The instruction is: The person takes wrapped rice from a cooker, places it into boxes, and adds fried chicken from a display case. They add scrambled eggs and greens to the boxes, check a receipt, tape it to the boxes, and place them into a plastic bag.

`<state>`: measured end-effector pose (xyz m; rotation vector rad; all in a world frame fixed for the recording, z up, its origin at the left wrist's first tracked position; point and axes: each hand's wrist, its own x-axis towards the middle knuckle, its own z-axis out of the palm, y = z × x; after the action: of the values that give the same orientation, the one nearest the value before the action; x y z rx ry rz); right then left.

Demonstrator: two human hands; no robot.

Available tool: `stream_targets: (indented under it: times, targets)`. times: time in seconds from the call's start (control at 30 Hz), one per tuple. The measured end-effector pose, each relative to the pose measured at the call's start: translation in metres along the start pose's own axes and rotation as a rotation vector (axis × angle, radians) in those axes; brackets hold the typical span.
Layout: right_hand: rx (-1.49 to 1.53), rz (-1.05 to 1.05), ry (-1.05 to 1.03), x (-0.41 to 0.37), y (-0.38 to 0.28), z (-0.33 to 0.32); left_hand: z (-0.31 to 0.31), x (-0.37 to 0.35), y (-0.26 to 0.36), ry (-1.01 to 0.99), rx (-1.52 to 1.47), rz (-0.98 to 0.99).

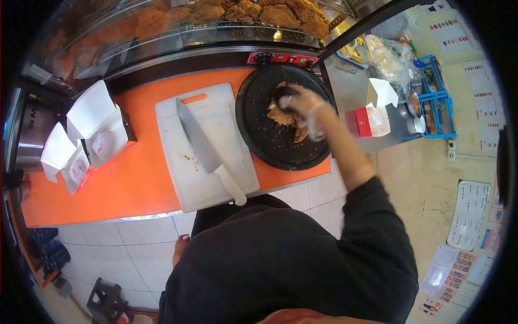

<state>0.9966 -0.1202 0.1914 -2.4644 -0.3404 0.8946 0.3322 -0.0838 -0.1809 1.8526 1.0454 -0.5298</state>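
Note:
My right hand (305, 105), in a clear plastic glove, reaches over a round black tray (264, 135). Its fingers bend down around a dark object (283, 96) that is too blurred to name. Pieces of fried chicken (281, 115) lie on the tray just under and beside the hand. Left of the tray, a large knife (198, 136) with a white handle rests on a white cutting board (226, 140) dotted with crumbs. My left hand (182, 243) hangs low by my body, mostly hidden by the dark shirt, and its fingers cannot be made out.
Two open white boxes (97, 116) stand on the orange counter (145, 189) at the left. A glass display case (216, 33) of fried chicken runs along the back. On the metal side table are a red and white box (372, 120) and blue baskets (438, 114). A stool (106, 301) stands on the floor.

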Motion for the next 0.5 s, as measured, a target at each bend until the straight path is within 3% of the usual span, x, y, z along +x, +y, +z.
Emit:
stream_targets:
  times: [0.03, 0.07, 0.17, 0.23, 0.27, 0.3, 0.37, 0.43, 0.47, 0.5]
  targets:
    - [0.262, 0.121, -0.149, 0.0, -0.009, -0.014, -0.004, -0.012, -0.002, -0.05, 0.119, -0.039]
    - [0.204, 0.135, -0.171, -0.031, -0.033, -0.029, -0.004, -0.015, -0.003, -0.044, 0.048, -0.106]
    - [0.118, -0.125, 0.069, -0.052, -0.039, -0.016, -0.006, -0.03, -0.008, 0.006, -0.145, -0.182]
    - [-0.446, -0.172, 0.259, -0.018, -0.009, 0.026, -0.001, -0.035, -0.028, -0.007, -0.069, -0.159]
    - [-0.279, -0.138, 0.102, -0.005, -0.008, 0.018, 0.0, -0.033, -0.035, -0.005, -0.031, -0.148]
    - [-0.048, -0.052, -0.044, -0.004, -0.017, 0.002, -0.006, -0.036, -0.023, -0.041, -0.118, -0.291]
    - [0.352, 0.055, -0.292, -0.019, -0.033, -0.029, -0.018, -0.04, -0.001, 0.069, -0.274, -0.262]
    - [0.174, -0.051, -0.091, -0.053, -0.04, -0.032, -0.016, -0.026, 0.015, 0.12, -0.569, -0.315]
    - [-0.049, -0.229, 0.091, -0.044, -0.019, -0.015, -0.018, -0.021, 0.02, 0.114, -0.767, -0.39]
    - [-0.169, -0.196, 0.122, -0.041, -0.01, -0.001, -0.021, -0.017, 0.017, 0.109, -0.958, -0.465]
